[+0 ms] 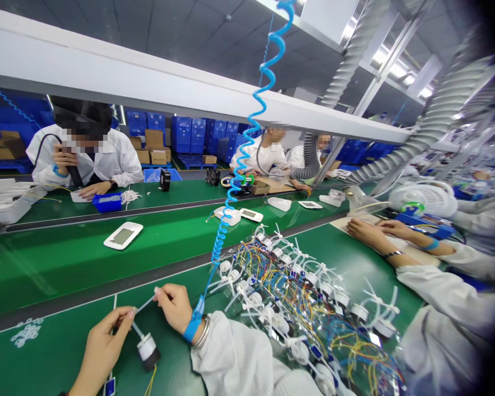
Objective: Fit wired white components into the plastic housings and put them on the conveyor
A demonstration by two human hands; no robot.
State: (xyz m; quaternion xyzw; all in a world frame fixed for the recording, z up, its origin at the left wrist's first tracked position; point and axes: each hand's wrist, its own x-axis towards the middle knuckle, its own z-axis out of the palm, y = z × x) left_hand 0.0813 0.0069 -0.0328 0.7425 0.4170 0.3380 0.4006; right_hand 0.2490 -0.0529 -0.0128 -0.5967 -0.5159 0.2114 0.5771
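Observation:
A small white-and-black motor pump [147, 350] hangs just above the green bench, with yellow wires below it and a thin translucent tube [145, 303] rising from its top. My left hand [105, 344] is closed in a pinch on that tube near the pump. Fingertips of my right hand [175, 307] pinch the tube's upper end, where a small whitish piece shows too faintly to name. A blue wrist strap [193, 325] with a coiled blue cord circles my right wrist. Beside my left wrist lies a small blue part [110, 386], partly cut off by the frame's bottom edge.
Many similar pumps with tubes and coloured wires [289, 291] cover the bench to my right. Small white rings [27, 331] lie at left. White device housings [124, 235] rest on the green conveyor beyond. A co-worker's hands [371, 234] are at far right; other people sit opposite.

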